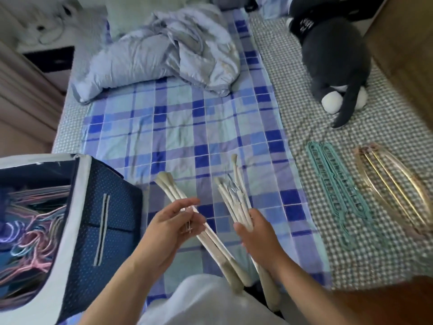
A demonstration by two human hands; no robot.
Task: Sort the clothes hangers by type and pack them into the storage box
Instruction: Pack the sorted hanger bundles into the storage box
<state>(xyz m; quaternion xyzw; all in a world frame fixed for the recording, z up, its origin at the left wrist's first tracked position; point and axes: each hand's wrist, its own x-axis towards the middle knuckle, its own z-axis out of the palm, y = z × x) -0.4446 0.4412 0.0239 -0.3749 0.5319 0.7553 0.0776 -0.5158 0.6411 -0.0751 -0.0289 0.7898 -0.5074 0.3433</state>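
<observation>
Holding two bundles of white hangers: your left hand [171,227] pinches one bundle [187,221], your right hand [257,233] curls round the other [234,202], long axes running away from your fingers, storage box [77,221] just left of the left fingers.

The bed [398,146] carries everything here. Its mattress has a small grey and white check cover. On the middle of it lies a blue plaid sheet [178,127], a little wrinkled. At 12 o'clock a pale blue quilt [164,55] lies in a heap on the sheet. At 1 o'clock a dark grey plush toy [335,59] with white feet lies on the check cover. At 3 o'clock, well apart from the toy, two green plastic hangers [337,186] lie side by side, and just beside them a pile of beige and gold hangers [393,186]. At 8 o'clock the dark blue storage box [103,207] stands on the bed edge.
</observation>
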